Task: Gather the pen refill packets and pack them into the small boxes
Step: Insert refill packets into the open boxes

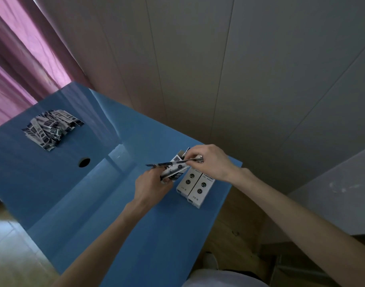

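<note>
closed boxes [195, 188] | "0.5" in dark circles (other print unreadable)

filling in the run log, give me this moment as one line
step: packing | left hand: grips open small box | right hand: pinches refill packet at box | closed boxes: beside | packet pile: far left

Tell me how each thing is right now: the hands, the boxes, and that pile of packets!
Left hand: grips the small box from below.
Right hand: pinches a refill packet.
Refill packet: held level, above the small box.
Small box: lifted, tilted, top flap open.
Two boxes: lying flat side by side on the table.
Pile of packets: loose heap, far left, untouched.
Table: blue, with a round hole.
</note>
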Action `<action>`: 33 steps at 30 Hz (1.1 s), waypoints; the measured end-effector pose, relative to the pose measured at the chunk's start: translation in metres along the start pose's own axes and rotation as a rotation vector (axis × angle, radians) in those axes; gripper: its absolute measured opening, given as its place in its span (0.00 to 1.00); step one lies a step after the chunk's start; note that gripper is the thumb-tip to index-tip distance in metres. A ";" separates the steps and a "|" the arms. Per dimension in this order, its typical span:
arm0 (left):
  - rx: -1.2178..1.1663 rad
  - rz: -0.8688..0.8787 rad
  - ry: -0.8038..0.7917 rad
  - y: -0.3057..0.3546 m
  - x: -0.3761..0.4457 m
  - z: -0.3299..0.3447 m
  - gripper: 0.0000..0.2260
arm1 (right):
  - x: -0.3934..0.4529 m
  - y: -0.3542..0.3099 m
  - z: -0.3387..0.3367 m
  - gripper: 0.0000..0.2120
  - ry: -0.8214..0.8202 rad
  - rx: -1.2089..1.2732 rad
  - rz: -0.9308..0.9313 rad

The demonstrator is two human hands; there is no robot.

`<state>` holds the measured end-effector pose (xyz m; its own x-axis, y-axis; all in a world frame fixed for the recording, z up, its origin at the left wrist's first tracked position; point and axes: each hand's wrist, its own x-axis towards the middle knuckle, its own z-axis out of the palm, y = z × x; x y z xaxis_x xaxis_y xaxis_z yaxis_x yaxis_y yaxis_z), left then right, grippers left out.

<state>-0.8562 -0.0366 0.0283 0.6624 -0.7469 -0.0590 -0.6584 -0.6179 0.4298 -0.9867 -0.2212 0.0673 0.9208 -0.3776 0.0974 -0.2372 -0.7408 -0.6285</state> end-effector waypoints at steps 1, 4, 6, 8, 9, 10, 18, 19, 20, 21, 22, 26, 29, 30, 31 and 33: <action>0.008 0.007 -0.001 0.001 0.000 0.000 0.04 | 0.002 0.000 0.003 0.05 -0.005 0.044 0.017; 0.019 0.028 -0.006 0.006 0.000 -0.001 0.05 | 0.008 -0.002 0.010 0.05 -0.067 0.160 0.082; 0.026 0.042 -0.013 0.006 0.000 -0.002 0.06 | 0.012 -0.002 0.012 0.05 -0.112 0.159 0.094; 0.036 0.045 -0.011 0.005 0.000 -0.001 0.04 | 0.013 -0.003 0.012 0.06 -0.133 0.120 0.091; 0.035 0.040 -0.009 0.004 0.000 -0.001 0.02 | 0.013 -0.004 0.011 0.06 -0.139 0.090 0.086; 0.027 0.034 -0.004 0.003 0.001 -0.001 0.01 | 0.014 -0.006 0.010 0.06 -0.148 0.060 0.074; 0.027 0.015 0.020 0.000 0.001 -0.004 0.04 | 0.015 -0.011 0.005 0.09 -0.235 -0.053 0.062; 0.019 0.002 0.021 -0.002 0.002 -0.005 0.06 | 0.014 -0.010 0.001 0.08 -0.248 -0.072 0.063; 0.000 -0.017 0.023 -0.004 0.001 -0.007 0.07 | 0.013 -0.008 -0.003 0.08 -0.256 -0.082 0.066; -0.023 -0.038 0.026 -0.006 0.001 -0.009 0.10 | 0.012 -0.005 -0.009 0.07 -0.255 -0.082 0.077; -0.042 -0.058 0.030 -0.008 0.001 -0.011 0.11 | 0.011 -0.001 -0.014 0.07 -0.244 -0.076 0.096; -0.127 -0.114 0.053 -0.015 -0.003 -0.012 0.19 | 0.001 0.020 -0.034 0.07 -0.125 0.099 0.244; -0.221 -0.099 0.086 -0.015 -0.006 -0.011 0.30 | -0.008 0.024 -0.045 0.07 0.041 0.471 0.372; -0.248 -0.098 0.090 -0.014 -0.007 -0.011 0.32 | -0.009 0.024 -0.047 0.08 0.098 0.603 0.406; -0.267 -0.094 0.090 -0.012 -0.007 -0.011 0.32 | -0.009 0.022 -0.047 0.08 0.140 0.708 0.432; -0.284 -0.076 0.094 -0.008 -0.008 -0.011 0.32 | -0.007 0.018 -0.045 0.08 0.181 0.825 0.464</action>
<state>-0.8525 -0.0228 0.0353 0.7451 -0.6665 -0.0225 -0.4880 -0.5679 0.6628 -1.0116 -0.2562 0.0898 0.7123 -0.6654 -0.2231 -0.2095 0.1019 -0.9725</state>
